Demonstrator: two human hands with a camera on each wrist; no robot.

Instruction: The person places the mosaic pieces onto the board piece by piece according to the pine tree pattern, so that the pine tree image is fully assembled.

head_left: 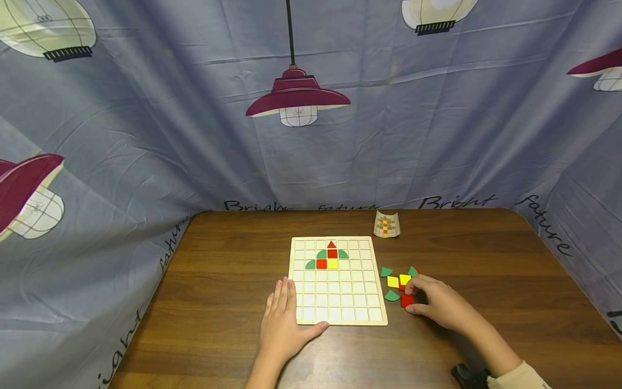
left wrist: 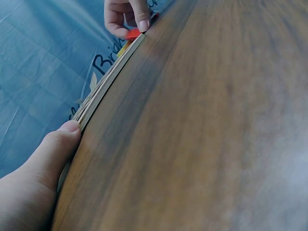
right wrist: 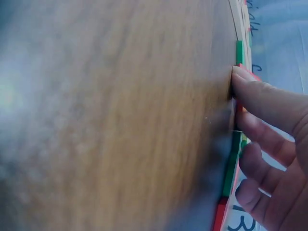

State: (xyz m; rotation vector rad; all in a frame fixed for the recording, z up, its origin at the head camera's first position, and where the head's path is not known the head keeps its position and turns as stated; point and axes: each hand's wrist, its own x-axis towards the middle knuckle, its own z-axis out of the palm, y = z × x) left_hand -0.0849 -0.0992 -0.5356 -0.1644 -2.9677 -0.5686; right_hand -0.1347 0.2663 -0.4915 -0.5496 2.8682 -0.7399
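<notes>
A pale square grid board (head_left: 340,299) lies on the table. My left hand (head_left: 283,328) rests at its lower left corner, fingers straight along the left edge. The left thumb (left wrist: 62,137) touches the board's near edge. Red, green and yellow tiles form a stepped shape in its upper rows, topped by a red triangle (head_left: 331,245). Right of the board, my right hand (head_left: 439,303) pinches a red square tile (head_left: 407,301) between thumb and fingers. Beside it lie a green quarter-circle tile (head_left: 392,295) and a yellow square tile (head_left: 392,282).
Another green tile (head_left: 386,272) lies near the board's right edge, and one more (head_left: 413,271) lies beyond the right hand. A curled pattern card (head_left: 386,224) stands at the back of the wooden table (head_left: 233,259). A printed blue curtain (head_left: 194,108) encloses the far side.
</notes>
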